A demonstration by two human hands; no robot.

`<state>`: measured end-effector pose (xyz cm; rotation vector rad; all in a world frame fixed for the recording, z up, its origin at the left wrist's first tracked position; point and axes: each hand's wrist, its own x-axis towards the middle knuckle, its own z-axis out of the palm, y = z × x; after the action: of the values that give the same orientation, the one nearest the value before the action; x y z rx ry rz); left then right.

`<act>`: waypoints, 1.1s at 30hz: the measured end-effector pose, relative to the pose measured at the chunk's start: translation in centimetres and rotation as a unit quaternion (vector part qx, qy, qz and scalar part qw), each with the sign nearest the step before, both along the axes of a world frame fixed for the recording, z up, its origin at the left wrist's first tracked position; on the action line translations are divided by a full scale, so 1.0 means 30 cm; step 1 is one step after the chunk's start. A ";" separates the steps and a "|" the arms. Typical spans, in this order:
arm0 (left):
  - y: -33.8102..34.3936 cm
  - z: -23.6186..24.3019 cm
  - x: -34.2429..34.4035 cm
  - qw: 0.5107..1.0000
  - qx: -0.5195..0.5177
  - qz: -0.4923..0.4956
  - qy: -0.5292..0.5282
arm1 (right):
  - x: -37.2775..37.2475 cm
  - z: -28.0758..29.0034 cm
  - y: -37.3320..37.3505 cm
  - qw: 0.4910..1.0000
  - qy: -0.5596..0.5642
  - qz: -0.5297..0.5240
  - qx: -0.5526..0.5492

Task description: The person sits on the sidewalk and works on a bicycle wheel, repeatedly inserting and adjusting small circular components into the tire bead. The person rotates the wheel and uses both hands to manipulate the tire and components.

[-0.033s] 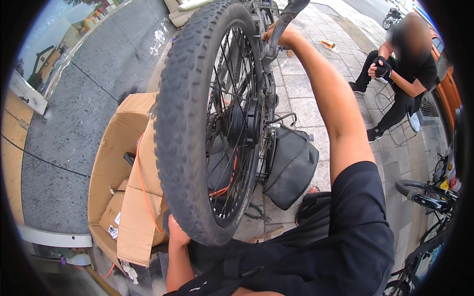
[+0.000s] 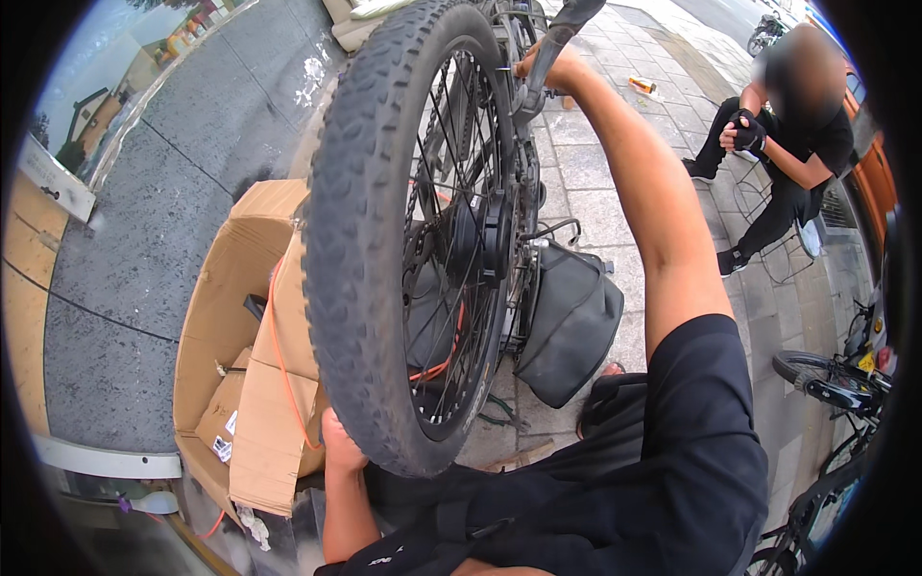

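A bicycle wheel with a knobbly black tyre (image 2: pixel 351 221) stands upright in front of me, its spokes and dark hub (image 2: pixel 471 235) facing right. My left hand (image 2: pixel 341 444) is against the tyre's lower left side, its fingers mostly hidden behind the rubber. On the far right side of the wheel, my right hand (image 2: pixel 549 69) is closed among the bicycle's frame parts, partly covered by a dark curved arm (image 2: pixel 540 72). What it grips is hidden. A dark grey bag (image 2: pixel 569 326) hangs beside the bicycle, below my right forearm.
An open cardboard box (image 2: pixel 206 365) with an orange cable (image 2: pixel 279 355) stands left of the wheel. A seated person (image 2: pixel 792 144) in black is at the right on the paving. Other bicycles (image 2: pixel 836 384) stand at the right edge. A grey wall (image 2: pixel 144 259) rises at the left.
The view has shifted very slightly. A dark patch seen beside my left hand before no longer shows. Both hands keep their places at the bicycle.
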<state>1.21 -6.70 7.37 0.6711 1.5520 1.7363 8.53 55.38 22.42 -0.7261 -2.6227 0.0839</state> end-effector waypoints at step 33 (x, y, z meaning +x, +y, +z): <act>0.523 0.593 -0.030 0.966 0.106 -0.161 0.170 | 0.017 -0.009 -0.076 0.976 0.157 0.146 0.043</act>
<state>0.32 8.99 25.16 1.3105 1.3835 1.6075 9.03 53.11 22.15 -0.2661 -2.3899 0.1559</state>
